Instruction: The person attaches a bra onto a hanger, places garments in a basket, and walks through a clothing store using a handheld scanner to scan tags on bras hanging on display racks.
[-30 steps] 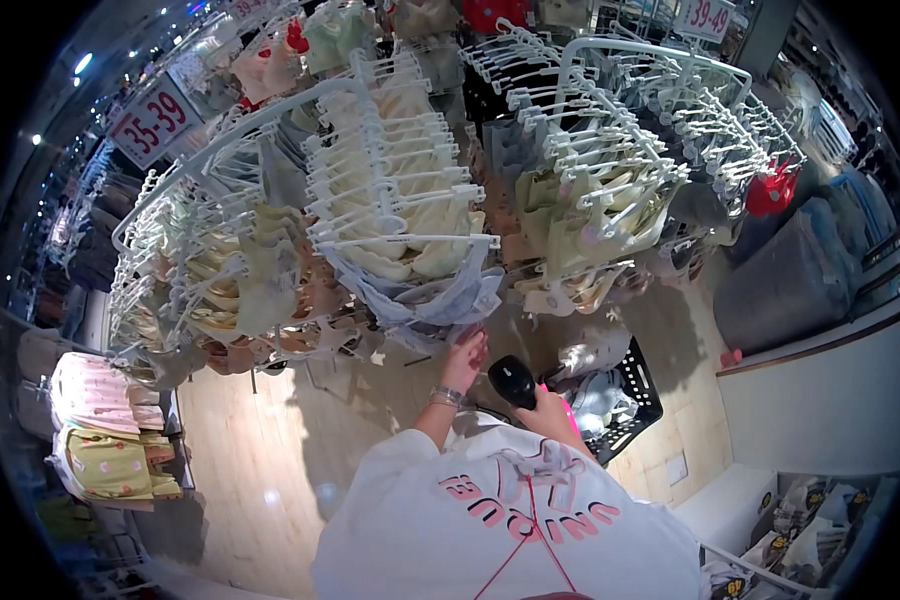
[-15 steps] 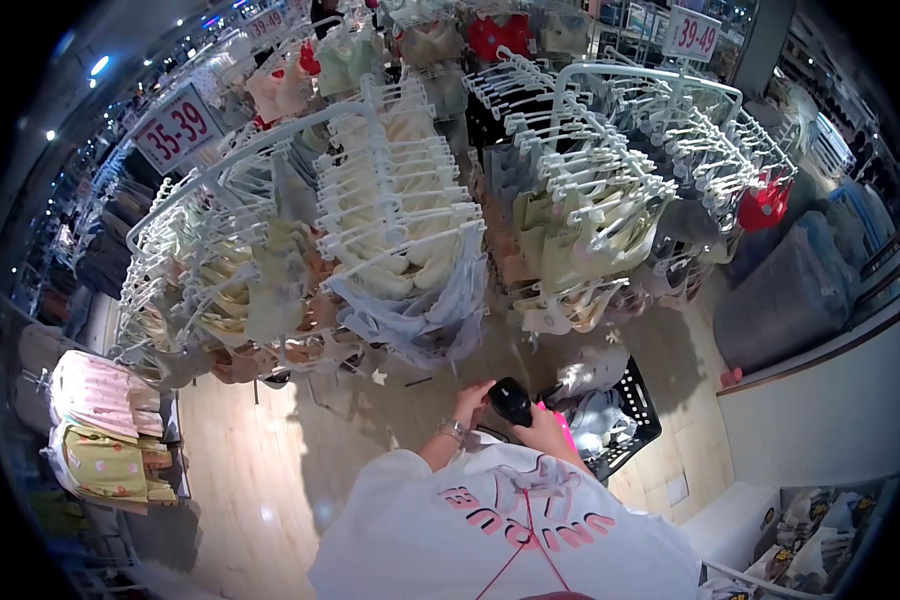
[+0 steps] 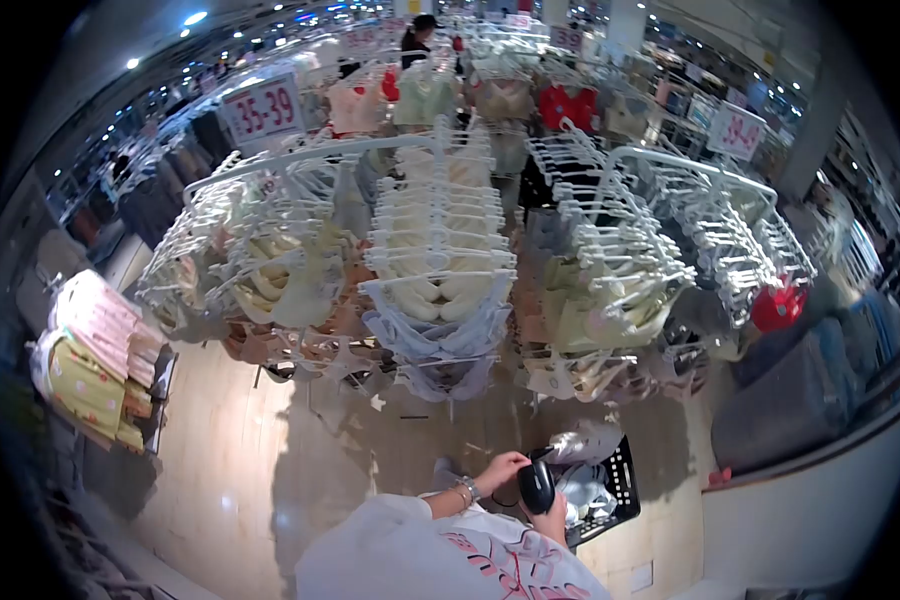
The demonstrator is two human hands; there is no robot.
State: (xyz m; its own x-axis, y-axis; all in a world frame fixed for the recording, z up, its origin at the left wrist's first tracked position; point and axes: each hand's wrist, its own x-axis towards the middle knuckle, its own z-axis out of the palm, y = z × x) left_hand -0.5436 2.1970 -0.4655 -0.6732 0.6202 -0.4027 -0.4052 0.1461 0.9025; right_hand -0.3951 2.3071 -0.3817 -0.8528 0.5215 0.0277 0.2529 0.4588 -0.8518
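A black handheld device [image 3: 537,487] with a rounded head is in front of my body at the lower middle. My right hand [image 3: 550,518] is wrapped round its lower part. At the device's upper left side is my left hand [image 3: 505,470], its fingers pressed together close to the device; what they hold, if anything, is too small to make out. A watch or bracelet shows on the left wrist. Just right of my hands, a black basket [image 3: 625,480] holds pale clothing and a clear plastic bag [image 3: 587,442].
Racks of bras on white hangers [image 3: 438,225] stand ahead, under size signs [image 3: 262,108]. Pink and yellow garments [image 3: 90,375] hang at the left. At the right are a grey wrapped bundle [image 3: 785,385] and a white counter [image 3: 800,525]. A person in black [image 3: 418,42] is far back.
The view has tilted up and shifted, so the racks sit lower and more of the store shows. My hands and the device appear lower and farther right, with the left hand still beside the device.
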